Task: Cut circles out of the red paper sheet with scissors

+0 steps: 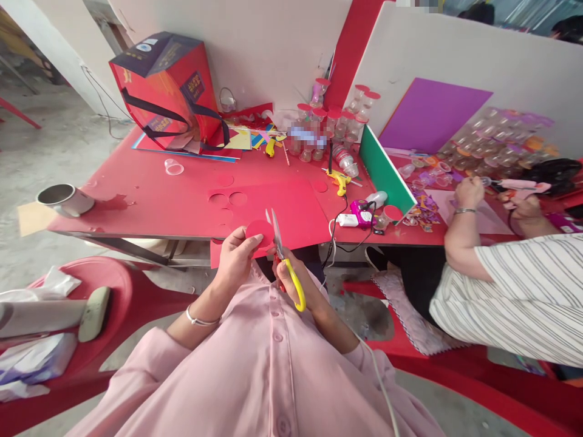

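Observation:
Between its thumb and fingers, my left hand pinches a red paper disc by its left side. My right hand grips yellow-handled scissors, whose blades are apart and point up beside the disc's right edge. Whether the blades touch the paper I cannot tell. Behind both hands a large red paper sheet lies on the red table. Several round cut-outs or discs show on and around the sheet's left part, hard to tell apart from the red surface.
A metal mug stands at the left table edge, a red gift bag behind. Right of the sheet lie a yellow glue gun, cables and a purple box. Beyond a green divider, a co-worker's hand holds a pink glue gun.

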{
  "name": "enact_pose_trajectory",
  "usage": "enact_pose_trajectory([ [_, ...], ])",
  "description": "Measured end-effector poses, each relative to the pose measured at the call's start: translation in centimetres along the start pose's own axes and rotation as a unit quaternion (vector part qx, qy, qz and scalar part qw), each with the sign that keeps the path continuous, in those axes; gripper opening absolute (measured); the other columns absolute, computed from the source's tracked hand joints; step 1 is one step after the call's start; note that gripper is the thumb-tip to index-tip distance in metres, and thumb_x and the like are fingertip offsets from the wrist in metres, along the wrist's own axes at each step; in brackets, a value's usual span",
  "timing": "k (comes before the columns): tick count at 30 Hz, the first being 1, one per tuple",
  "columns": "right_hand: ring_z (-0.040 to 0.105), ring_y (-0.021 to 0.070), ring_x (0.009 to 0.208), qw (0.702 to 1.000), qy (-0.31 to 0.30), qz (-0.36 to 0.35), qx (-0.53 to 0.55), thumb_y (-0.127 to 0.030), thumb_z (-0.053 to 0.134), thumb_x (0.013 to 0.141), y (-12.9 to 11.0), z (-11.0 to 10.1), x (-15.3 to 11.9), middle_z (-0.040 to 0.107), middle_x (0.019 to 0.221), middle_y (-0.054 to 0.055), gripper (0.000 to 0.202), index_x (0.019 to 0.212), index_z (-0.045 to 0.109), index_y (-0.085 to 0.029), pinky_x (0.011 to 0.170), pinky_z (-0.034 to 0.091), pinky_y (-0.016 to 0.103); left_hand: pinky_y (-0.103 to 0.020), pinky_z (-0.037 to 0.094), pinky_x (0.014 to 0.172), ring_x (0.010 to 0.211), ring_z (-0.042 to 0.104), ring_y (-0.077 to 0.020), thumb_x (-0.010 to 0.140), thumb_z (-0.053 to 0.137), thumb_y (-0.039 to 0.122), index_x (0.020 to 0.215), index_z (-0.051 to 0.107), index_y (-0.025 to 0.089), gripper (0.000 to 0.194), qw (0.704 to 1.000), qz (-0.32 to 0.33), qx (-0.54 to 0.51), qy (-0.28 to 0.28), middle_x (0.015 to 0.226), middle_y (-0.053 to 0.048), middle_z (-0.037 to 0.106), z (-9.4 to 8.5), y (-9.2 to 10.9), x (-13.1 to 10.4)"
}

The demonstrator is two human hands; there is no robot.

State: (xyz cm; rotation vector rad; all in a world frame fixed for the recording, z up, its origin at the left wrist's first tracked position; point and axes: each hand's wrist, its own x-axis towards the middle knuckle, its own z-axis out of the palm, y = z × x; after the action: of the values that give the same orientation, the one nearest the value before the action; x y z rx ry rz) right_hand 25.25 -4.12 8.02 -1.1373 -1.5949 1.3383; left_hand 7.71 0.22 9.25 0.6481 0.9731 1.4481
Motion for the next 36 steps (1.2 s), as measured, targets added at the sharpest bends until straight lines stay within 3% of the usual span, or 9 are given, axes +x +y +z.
enact_pose_trajectory([
  [12,0.053,0.0178,0.062,1.000,0.009,-0.009,-0.021,-0.098,0.042,0.102,-0.11,0.04,0.15,0.062,0.081,0.001,0.080,0.118,0.069,-0.025,0.060,0.042,0.033,-0.026,0.057,0.071,0.068,0.069,-0.0131,0.065,0.101,0.033,0.072,0.070,0.020,0.035,1.000,0.000,-0.005,0.006,0.075,0.000,0.075,-0.06,0.13,-0.02],
  [23,0.052,0.0191,0.063,0.999,0.012,-0.030,-0.022,-0.088,0.043,0.109,0.30,0.10,0.20,0.059,0.076,0.000,0.073,0.134,0.071,-0.025,0.060,0.041,0.034,-0.026,0.057,0.070,0.067,0.069,-0.0127,0.066,0.101,0.032,0.072,0.069,0.020,0.034,1.000,-0.002,-0.005,0.008,0.074,0.000,0.074,0.17,0.25,-0.16],
  [32,0.050,0.0176,0.059,1.000,0.025,-0.011,-0.001,-0.090,0.044,0.108,0.51,0.16,0.05,0.057,0.075,-0.001,0.074,0.127,0.071,-0.024,0.058,0.040,0.033,-0.026,0.057,0.071,0.068,0.069,-0.0130,0.065,0.100,0.031,0.071,0.069,0.020,0.033,1.000,-0.003,-0.007,0.012,0.074,0.001,0.075,0.16,0.34,-0.16],
  [36,0.048,0.0169,0.060,0.998,0.056,0.008,0.024,-0.083,0.062,0.105,-0.09,-0.32,0.62,0.055,0.073,-0.003,0.065,0.131,0.071,-0.024,0.058,0.040,0.031,-0.026,0.058,0.073,0.069,0.069,-0.0125,0.065,0.101,0.029,0.072,0.074,0.019,0.030,1.000,-0.007,-0.009,0.006,0.076,0.000,0.077,0.14,0.35,-0.18],
])
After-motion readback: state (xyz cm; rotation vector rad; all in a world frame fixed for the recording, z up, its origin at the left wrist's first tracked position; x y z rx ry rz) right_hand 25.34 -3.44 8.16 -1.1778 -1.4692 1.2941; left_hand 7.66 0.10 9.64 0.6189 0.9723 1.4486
